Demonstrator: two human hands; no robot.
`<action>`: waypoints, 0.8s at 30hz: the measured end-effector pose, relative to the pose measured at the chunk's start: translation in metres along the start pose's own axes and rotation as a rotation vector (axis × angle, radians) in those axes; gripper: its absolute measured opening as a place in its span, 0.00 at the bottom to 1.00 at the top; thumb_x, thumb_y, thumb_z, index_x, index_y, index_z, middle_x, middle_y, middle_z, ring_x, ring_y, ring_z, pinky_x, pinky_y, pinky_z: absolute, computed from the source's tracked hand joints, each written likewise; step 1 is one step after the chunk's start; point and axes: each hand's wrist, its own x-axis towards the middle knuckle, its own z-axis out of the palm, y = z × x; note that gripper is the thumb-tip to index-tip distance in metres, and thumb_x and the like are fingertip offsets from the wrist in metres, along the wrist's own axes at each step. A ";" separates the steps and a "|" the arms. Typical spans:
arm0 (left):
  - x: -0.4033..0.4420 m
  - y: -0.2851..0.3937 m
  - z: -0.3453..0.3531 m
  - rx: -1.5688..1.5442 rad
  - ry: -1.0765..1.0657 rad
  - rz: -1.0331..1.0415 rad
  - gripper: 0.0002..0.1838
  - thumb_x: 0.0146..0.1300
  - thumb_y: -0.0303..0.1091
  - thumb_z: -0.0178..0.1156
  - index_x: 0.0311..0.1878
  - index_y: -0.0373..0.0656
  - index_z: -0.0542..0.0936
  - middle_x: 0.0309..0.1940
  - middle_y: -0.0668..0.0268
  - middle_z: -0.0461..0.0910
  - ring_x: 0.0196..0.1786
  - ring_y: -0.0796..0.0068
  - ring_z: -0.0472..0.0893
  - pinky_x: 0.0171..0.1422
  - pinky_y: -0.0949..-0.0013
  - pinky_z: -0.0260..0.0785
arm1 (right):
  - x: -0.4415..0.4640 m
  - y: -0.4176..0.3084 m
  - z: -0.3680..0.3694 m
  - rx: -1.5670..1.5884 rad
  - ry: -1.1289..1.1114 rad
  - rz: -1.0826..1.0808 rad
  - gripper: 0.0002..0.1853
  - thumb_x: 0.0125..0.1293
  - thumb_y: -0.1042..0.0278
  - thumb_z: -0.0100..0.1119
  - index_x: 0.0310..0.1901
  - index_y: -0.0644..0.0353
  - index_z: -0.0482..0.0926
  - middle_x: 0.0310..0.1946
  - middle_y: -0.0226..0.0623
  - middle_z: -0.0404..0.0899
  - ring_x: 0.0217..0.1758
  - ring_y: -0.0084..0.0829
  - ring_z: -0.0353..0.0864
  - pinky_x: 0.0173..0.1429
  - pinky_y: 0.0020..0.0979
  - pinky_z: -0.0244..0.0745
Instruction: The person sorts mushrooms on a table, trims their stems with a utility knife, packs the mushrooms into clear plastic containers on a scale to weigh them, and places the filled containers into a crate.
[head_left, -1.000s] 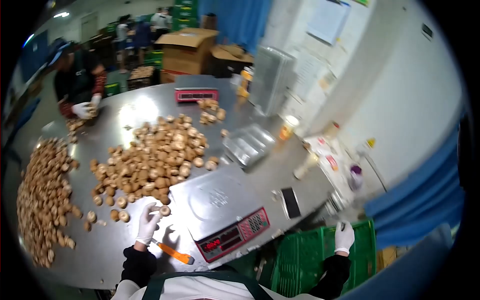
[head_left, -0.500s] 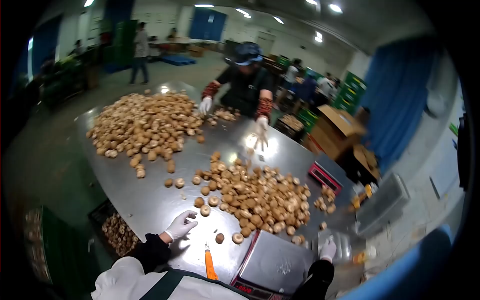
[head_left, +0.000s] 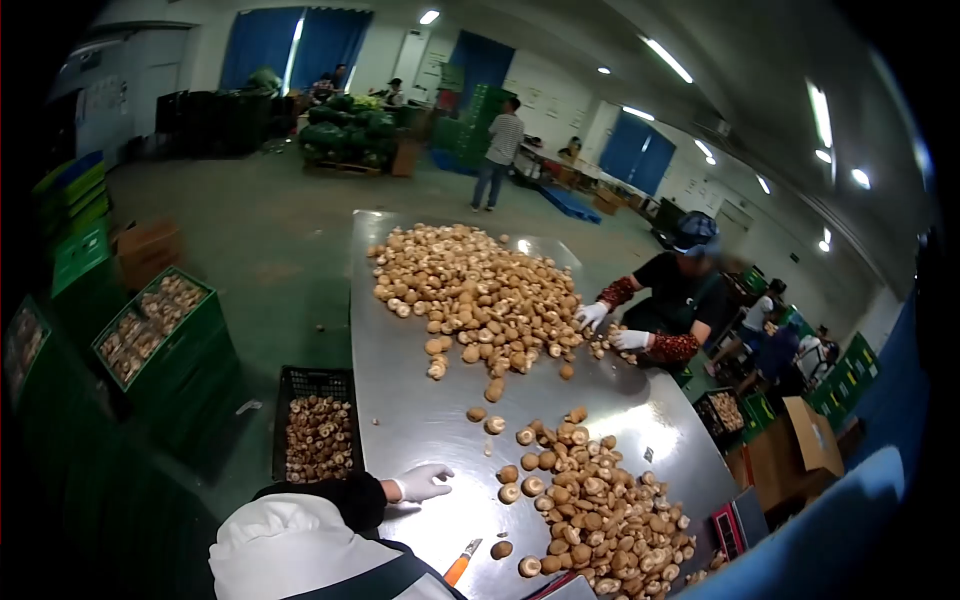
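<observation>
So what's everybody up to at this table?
A larger heap of mushrooms and a smaller heap lie on a metal table. The camera wearer's left hand, seemingly empty, is over bare metal near an orange knife. Across the table, a co-worker has both gloved hands on mushrooms beside the larger heap.
</observation>
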 end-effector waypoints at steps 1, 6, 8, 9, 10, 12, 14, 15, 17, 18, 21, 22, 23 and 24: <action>0.003 -0.002 0.000 0.012 -0.017 0.035 0.25 0.60 0.45 0.59 0.56 0.39 0.73 0.49 0.52 0.76 0.51 0.58 0.77 0.56 0.63 0.69 | 0.014 0.001 0.017 -0.017 -0.042 -0.020 0.16 0.56 0.68 0.61 0.47 0.62 0.76 0.44 0.47 0.78 0.50 0.46 0.75 0.54 0.38 0.69; 0.010 -0.012 0.005 0.041 0.034 0.141 0.25 0.59 0.45 0.58 0.55 0.39 0.73 0.49 0.52 0.76 0.50 0.57 0.76 0.56 0.63 0.69 | 0.067 0.021 0.090 -0.211 -0.135 -0.025 0.17 0.55 0.69 0.61 0.47 0.62 0.76 0.45 0.47 0.78 0.50 0.46 0.75 0.55 0.38 0.69; 0.009 -0.014 0.004 0.041 0.024 0.174 0.25 0.58 0.45 0.58 0.54 0.39 0.73 0.48 0.52 0.77 0.49 0.57 0.77 0.56 0.63 0.69 | 0.072 0.034 0.105 -0.277 -0.135 0.003 0.17 0.55 0.70 0.61 0.47 0.62 0.76 0.45 0.47 0.78 0.50 0.46 0.75 0.55 0.38 0.69; 0.015 -0.023 0.005 0.064 0.036 0.223 0.25 0.58 0.45 0.57 0.54 0.38 0.74 0.47 0.51 0.77 0.49 0.57 0.77 0.55 0.63 0.69 | 0.073 0.041 0.109 -0.298 -0.131 0.015 0.17 0.55 0.70 0.61 0.47 0.62 0.76 0.45 0.47 0.77 0.51 0.46 0.75 0.55 0.38 0.68; 0.021 -0.032 0.009 0.079 0.056 0.263 0.24 0.58 0.45 0.57 0.53 0.38 0.74 0.46 0.51 0.77 0.48 0.56 0.77 0.55 0.63 0.69 | 0.073 0.048 0.111 -0.320 -0.129 0.018 0.17 0.55 0.70 0.61 0.48 0.62 0.76 0.45 0.47 0.77 0.51 0.46 0.75 0.56 0.38 0.68; 0.019 -0.022 0.008 0.070 0.062 0.260 0.25 0.58 0.45 0.57 0.53 0.37 0.74 0.44 0.51 0.78 0.47 0.55 0.77 0.54 0.62 0.69 | 0.068 0.056 0.105 -0.337 -0.100 0.018 0.17 0.55 0.70 0.61 0.48 0.62 0.76 0.45 0.47 0.77 0.51 0.45 0.74 0.56 0.37 0.68; 0.017 -0.011 0.009 0.004 0.072 0.235 0.24 0.58 0.45 0.57 0.52 0.38 0.74 0.44 0.52 0.77 0.47 0.55 0.77 0.53 0.62 0.68 | 0.056 0.059 0.090 -0.340 -0.058 0.027 0.17 0.55 0.71 0.61 0.48 0.62 0.76 0.45 0.46 0.77 0.51 0.45 0.74 0.56 0.37 0.68; 0.015 -0.008 0.010 -0.011 0.060 0.217 0.24 0.58 0.45 0.57 0.52 0.38 0.74 0.44 0.52 0.77 0.47 0.55 0.77 0.53 0.62 0.68 | 0.049 0.060 0.081 -0.344 -0.032 0.032 0.17 0.55 0.71 0.61 0.48 0.62 0.76 0.45 0.46 0.77 0.51 0.45 0.74 0.56 0.37 0.68; 0.014 -0.004 0.015 -0.066 0.006 0.178 0.24 0.58 0.45 0.57 0.52 0.39 0.73 0.44 0.53 0.77 0.47 0.56 0.76 0.54 0.62 0.68 | 0.031 0.057 0.059 -0.330 0.022 0.040 0.18 0.55 0.71 0.61 0.48 0.62 0.76 0.46 0.46 0.77 0.52 0.45 0.74 0.56 0.37 0.68; 0.015 -0.008 0.019 -0.090 -0.007 0.171 0.23 0.58 0.44 0.59 0.52 0.40 0.73 0.43 0.54 0.76 0.47 0.57 0.76 0.54 0.62 0.68 | 0.019 0.055 0.046 -0.330 0.049 0.054 0.18 0.55 0.71 0.61 0.48 0.62 0.76 0.46 0.46 0.77 0.52 0.45 0.74 0.57 0.37 0.68; 0.020 -0.026 0.032 -0.195 -0.014 0.155 0.23 0.57 0.42 0.61 0.54 0.41 0.72 0.47 0.53 0.74 0.48 0.57 0.76 0.55 0.63 0.69 | -0.025 0.036 0.006 -0.338 0.142 0.113 0.18 0.54 0.72 0.61 0.49 0.62 0.75 0.46 0.46 0.77 0.52 0.45 0.74 0.57 0.37 0.67; 0.019 -0.020 0.023 -0.220 -0.050 0.067 0.24 0.58 0.41 0.62 0.55 0.41 0.72 0.48 0.53 0.73 0.48 0.58 0.76 0.55 0.64 0.69 | -0.038 0.026 -0.005 -0.341 0.178 0.132 0.18 0.54 0.72 0.61 0.49 0.62 0.75 0.46 0.46 0.77 0.52 0.45 0.74 0.57 0.37 0.67; 0.020 -0.019 0.018 -0.190 -0.060 0.028 0.25 0.58 0.41 0.61 0.57 0.42 0.70 0.50 0.53 0.71 0.49 0.58 0.75 0.55 0.64 0.69 | -0.061 0.018 -0.015 -0.344 0.206 0.146 0.18 0.54 0.72 0.61 0.49 0.63 0.75 0.46 0.46 0.76 0.52 0.45 0.73 0.57 0.37 0.67; 0.024 -0.020 0.015 -0.155 -0.061 -0.012 0.25 0.59 0.41 0.60 0.58 0.43 0.69 0.53 0.52 0.70 0.49 0.58 0.75 0.56 0.64 0.69 | -0.067 0.010 -0.024 -0.357 0.241 0.175 0.18 0.54 0.72 0.61 0.49 0.63 0.75 0.46 0.46 0.76 0.52 0.45 0.73 0.57 0.37 0.67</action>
